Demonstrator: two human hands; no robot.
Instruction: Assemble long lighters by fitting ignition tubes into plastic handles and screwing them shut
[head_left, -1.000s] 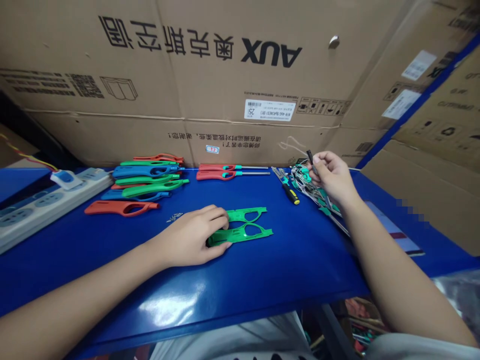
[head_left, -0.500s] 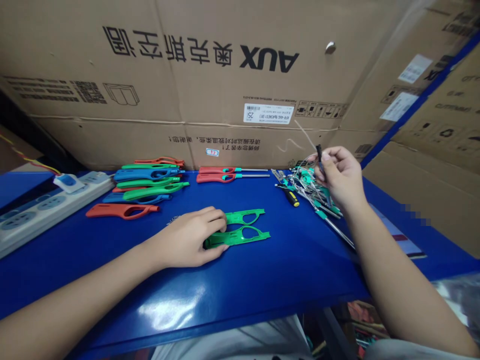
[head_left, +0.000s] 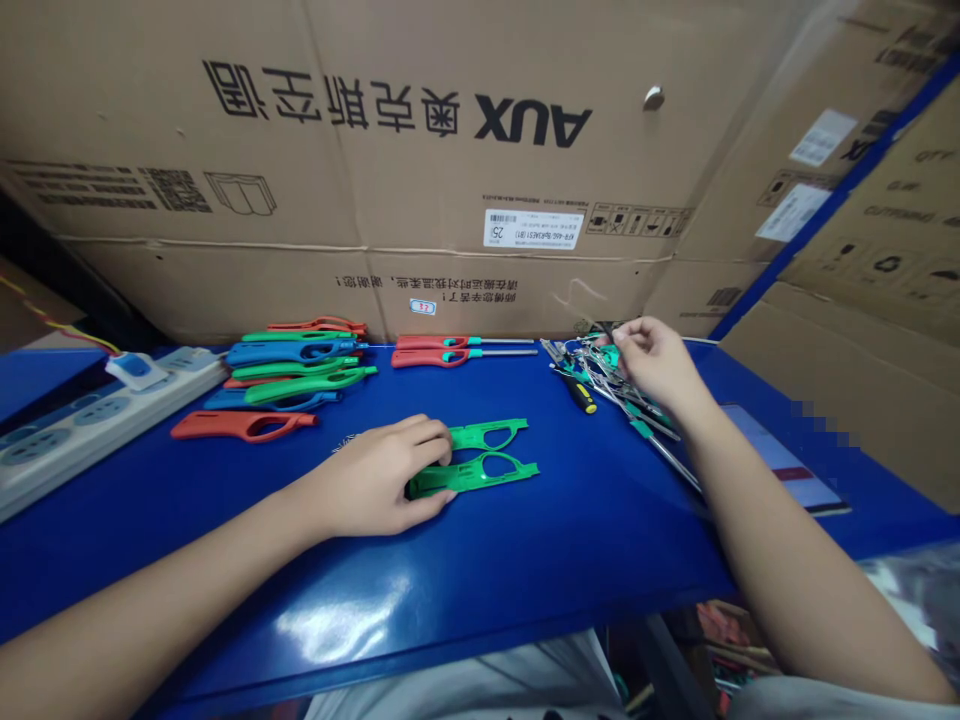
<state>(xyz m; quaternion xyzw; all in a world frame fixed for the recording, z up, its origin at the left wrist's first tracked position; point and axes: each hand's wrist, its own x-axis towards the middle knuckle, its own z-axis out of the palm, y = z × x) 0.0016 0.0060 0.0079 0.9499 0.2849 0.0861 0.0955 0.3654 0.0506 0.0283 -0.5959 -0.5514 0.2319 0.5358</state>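
Observation:
My left hand [head_left: 394, 475] rests on the table, its fingers curled over the handle ends of two green lighter shell halves [head_left: 491, 472]. The halves lie side by side with their trigger loops pointing right; the gripped ends are hidden under my fingers. Over at the back right, my right hand [head_left: 654, 365] pinches a small dark igniter part [head_left: 604, 331] with a thin pale wire trailing from it. This hand is just above a heap of metal rods and green lighter parts [head_left: 600, 372]. A black and yellow screwdriver [head_left: 581, 394] lies at the heap's left side.
Red, blue and green lighter shells [head_left: 300, 370] are stacked at the back left, beside a white power strip [head_left: 97, 415]. Two red lighters with metal barrels [head_left: 431, 357] lie at the back middle. A cardboard wall [head_left: 420, 200] stands behind. A flat tablet-like object [head_left: 795, 465] lies right.
My right hand has lowered and moved slightly left toward the heap, with the dark igniter part still pinched. My left hand and the green shell halves have stayed put.

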